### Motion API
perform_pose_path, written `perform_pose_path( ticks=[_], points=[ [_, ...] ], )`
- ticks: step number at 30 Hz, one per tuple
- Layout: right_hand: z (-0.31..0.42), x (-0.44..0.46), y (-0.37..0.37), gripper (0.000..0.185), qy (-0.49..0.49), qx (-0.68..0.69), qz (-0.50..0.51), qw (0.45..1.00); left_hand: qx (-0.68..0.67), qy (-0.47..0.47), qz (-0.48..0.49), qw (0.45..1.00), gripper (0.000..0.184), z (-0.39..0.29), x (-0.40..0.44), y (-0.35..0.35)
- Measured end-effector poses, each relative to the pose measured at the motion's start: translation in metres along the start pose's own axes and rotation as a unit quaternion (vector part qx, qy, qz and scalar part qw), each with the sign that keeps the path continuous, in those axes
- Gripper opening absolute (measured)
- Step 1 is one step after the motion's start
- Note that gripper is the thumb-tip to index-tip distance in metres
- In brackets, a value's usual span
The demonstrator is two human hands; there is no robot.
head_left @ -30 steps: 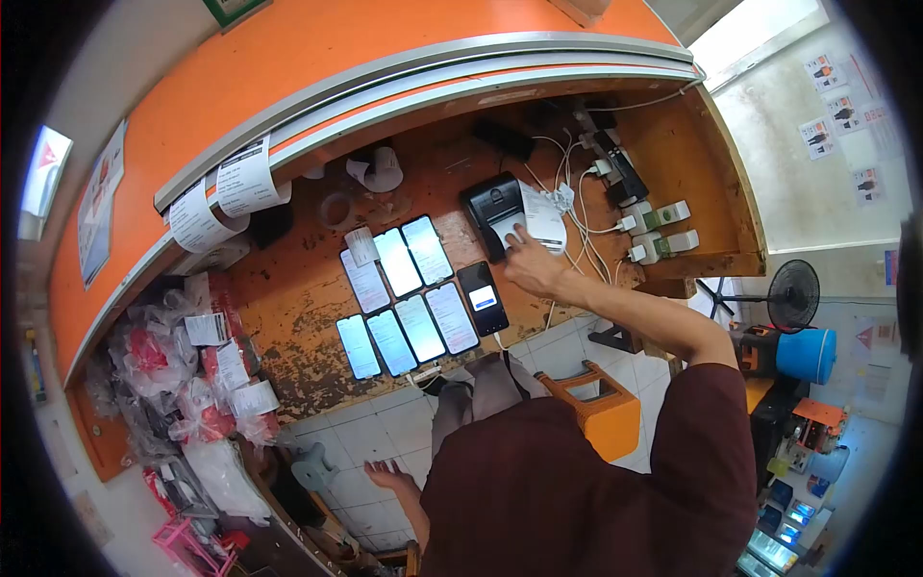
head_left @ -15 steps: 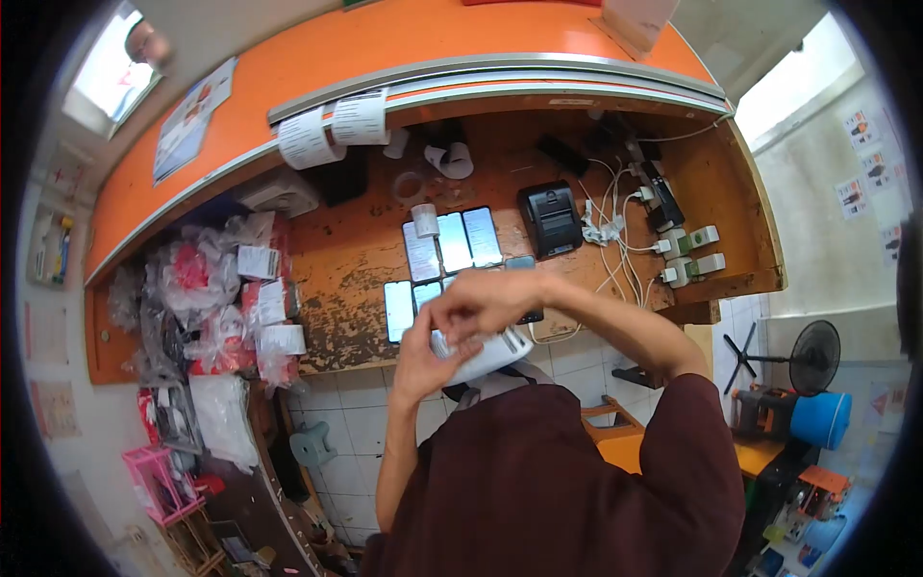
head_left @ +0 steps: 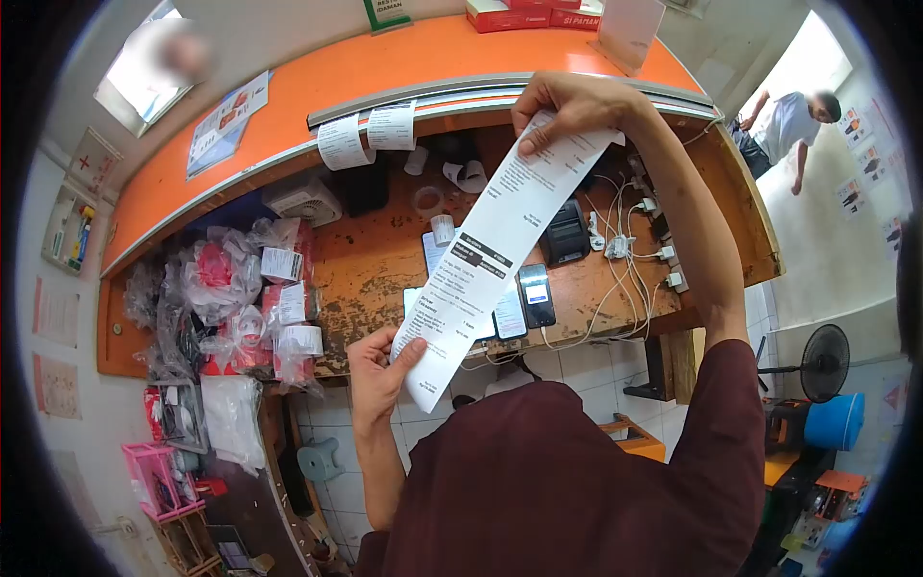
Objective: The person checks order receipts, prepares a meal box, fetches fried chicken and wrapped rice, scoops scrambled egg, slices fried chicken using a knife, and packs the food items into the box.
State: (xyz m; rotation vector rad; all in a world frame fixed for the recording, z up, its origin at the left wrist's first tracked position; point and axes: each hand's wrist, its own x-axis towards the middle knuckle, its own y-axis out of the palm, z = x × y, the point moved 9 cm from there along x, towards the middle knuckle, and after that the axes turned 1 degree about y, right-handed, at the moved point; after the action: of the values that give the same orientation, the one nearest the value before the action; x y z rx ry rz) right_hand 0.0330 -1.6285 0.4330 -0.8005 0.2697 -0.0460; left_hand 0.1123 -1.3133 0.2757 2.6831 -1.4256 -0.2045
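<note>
"Beyond the grip?"
"Counter [head_left: 346, 72], orange top; metal edge strip [head_left: 433, 87]."
"Below the grip?"
"Floor [head_left: 332, 495], white tile, straight joints; stool [head_left: 641, 440], orange, partly hidden."
"Far left of the grip?"
"Left wall [head_left: 93, 423], off-white; sheets [head_left: 58, 388] attached; window [head_left: 132, 88], brightly lit, higher up."
"Far right of it?"
"Right wall [head_left: 817, 231], pale; posters [head_left: 850, 196] attached; opening [head_left: 812, 53], bright white, above; fan [head_left: 825, 363], black, round-headed."
</note>
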Motion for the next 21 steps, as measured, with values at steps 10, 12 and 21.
perform_pose_path(
  ticks=[10,12,21],
  points=[
    [0.009,0.007,0.002,0.026,-0.035,0.022,0.019,0.999,-0.017,-0.005,-0.010,1.000,0.024,0.005,-0.017,-0.003],
    [0.009,0.006,0.005,0.026,-0.022,0.017,0.021,0.999,-0.023,-0.016,-0.003,1.000,0.025,0.013,-0.018,-0.005],
    [0.002,0.008,0.011,0.024,0.002,0.017,0.043,0.999,-0.041,-0.031,-0.014,0.999,0.027,0.019,-0.021,-0.003]
  ],
)
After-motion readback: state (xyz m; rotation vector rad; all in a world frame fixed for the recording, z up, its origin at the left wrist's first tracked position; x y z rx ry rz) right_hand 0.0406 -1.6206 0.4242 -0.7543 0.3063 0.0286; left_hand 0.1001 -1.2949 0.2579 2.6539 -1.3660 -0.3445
